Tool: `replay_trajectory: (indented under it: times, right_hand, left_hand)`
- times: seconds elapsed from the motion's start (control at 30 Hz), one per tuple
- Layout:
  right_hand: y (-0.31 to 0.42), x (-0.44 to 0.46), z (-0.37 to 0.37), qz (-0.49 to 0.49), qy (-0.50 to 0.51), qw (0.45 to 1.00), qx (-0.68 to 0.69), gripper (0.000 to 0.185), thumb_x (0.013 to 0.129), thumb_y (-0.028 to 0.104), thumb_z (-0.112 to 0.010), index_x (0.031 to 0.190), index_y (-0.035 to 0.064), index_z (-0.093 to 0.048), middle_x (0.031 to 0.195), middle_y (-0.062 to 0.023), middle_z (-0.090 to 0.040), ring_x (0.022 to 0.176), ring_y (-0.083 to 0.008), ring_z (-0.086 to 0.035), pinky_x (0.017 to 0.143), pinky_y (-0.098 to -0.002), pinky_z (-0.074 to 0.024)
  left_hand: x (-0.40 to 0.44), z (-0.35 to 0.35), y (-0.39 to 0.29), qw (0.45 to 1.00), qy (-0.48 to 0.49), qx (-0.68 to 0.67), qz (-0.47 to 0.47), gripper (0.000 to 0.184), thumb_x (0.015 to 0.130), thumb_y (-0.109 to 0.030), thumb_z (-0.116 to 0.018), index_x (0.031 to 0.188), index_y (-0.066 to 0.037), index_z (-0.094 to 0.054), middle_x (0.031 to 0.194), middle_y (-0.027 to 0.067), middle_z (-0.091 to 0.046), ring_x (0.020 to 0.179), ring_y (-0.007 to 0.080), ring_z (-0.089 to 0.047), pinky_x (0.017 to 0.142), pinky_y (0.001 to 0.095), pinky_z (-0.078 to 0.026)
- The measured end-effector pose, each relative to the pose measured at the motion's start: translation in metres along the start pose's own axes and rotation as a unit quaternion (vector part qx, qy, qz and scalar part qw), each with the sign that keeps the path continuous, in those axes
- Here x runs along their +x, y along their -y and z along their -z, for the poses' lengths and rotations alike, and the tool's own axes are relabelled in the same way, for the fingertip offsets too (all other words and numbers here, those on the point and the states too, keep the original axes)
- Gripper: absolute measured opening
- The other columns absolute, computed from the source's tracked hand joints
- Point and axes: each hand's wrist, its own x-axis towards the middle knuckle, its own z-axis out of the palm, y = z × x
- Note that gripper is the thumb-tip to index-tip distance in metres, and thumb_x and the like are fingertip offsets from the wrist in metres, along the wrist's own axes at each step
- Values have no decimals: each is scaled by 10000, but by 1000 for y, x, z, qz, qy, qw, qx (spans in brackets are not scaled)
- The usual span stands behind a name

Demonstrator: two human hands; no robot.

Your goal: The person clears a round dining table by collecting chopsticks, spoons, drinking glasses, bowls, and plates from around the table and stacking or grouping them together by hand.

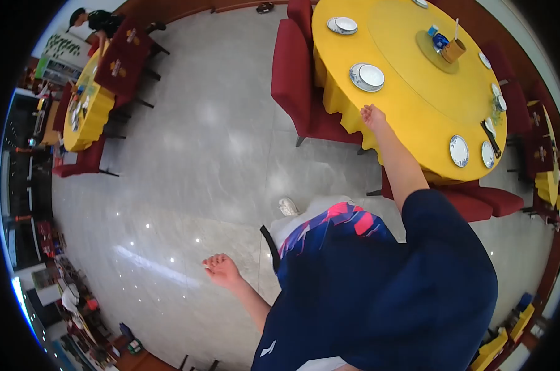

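My right hand (373,117) is stretched forward at the near edge of a round table with a yellow cloth (410,133). Its fingers are curled in, and whatever they may hold is hidden. Just beyond it, a white bowl sits on a blue-patterned plate (358,78). My left hand (222,269) hangs out over the grey floor, away from any table. Its fingers are bent together, with a small pale spot by the fingertips that is too small to name.
Dark red chairs (290,77) stand around the table. More patterned plates (459,151) lie along its rim, and a brown holder (453,51) stands near the middle. At the far left, a person in dark clothes (103,23) is by another yellow table (82,136). Shiny tiled floor (187,142) lies between.
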Motion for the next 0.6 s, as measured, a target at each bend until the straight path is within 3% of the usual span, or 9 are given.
replay_trajectory:
  times: [0.03,0.1,0.13,0.23,0.37,0.47,0.53,0.6]
  right_hand:
    - [10,5,0,5,-7,1000,5,272,1025,266,-444,1041,13,-543,830,-88,-640,694,-170,-641,555,-229,-526]
    - [29,21,-24,18,-89,996,12,323,1030,250,-410,1179,-33,-449,1002,-197,-649,755,-233,-663,596,-263,-560]
    - [33,31,-33,18,-97,995,23,323,1030,250,-410,1179,-33,-449,1002,-197,-649,755,-233,-663,596,-263,-560]
    - [44,53,-53,35,-116,990,72,411,1017,266,-426,1262,-57,-359,1190,-311,-555,880,-319,-660,701,-303,-595]
    - [49,105,-63,46,-171,967,181,415,1004,287,-473,1223,-52,-380,1253,-326,-505,928,-344,-649,724,-332,-599]
    - [38,149,-60,47,-256,940,223,332,983,198,-464,1193,-53,-407,1141,-315,-560,857,-352,-663,633,-356,-584]
    - [47,151,-65,29,-310,938,152,240,928,89,-430,1104,-70,-462,917,-272,-605,740,-342,-665,513,-362,-525]
    - [47,157,-67,41,-338,930,139,212,893,61,-404,1038,-75,-480,828,-248,-593,678,-327,-652,476,-356,-490]
  left_hand:
    - [22,-17,2,1000,4,1,-21,238,1005,-282,-407,1009,-88,-545,736,-4,-468,660,136,-425,608,299,-336]
    - [79,-56,12,999,42,27,9,241,1010,-279,-410,1000,-87,-555,733,-5,-471,656,135,-419,607,294,-335]
    - [103,-80,16,995,75,58,29,245,1015,-276,-413,991,-86,-565,729,-6,-473,653,134,-413,606,290,-333]
    - [171,-147,62,984,90,128,84,194,1019,-237,-445,979,-94,-569,715,-5,-471,645,131,-399,598,280,-328]
    - [254,-199,129,956,140,222,128,190,1024,-231,-447,967,-109,-582,721,-10,-482,633,128,-406,587,279,-341]
    - [320,-220,153,939,135,271,165,188,1028,-239,-442,1002,-121,-587,718,-12,-497,642,122,-425,566,280,-346]
    - [346,-232,173,955,34,237,177,199,1029,-249,-433,1002,-126,-587,718,-12,-498,629,119,-433,555,276,-352]
    - [367,-255,197,939,31,293,176,202,1028,-254,-430,1001,-126,-584,717,-12,-496,623,120,-433,557,277,-353]
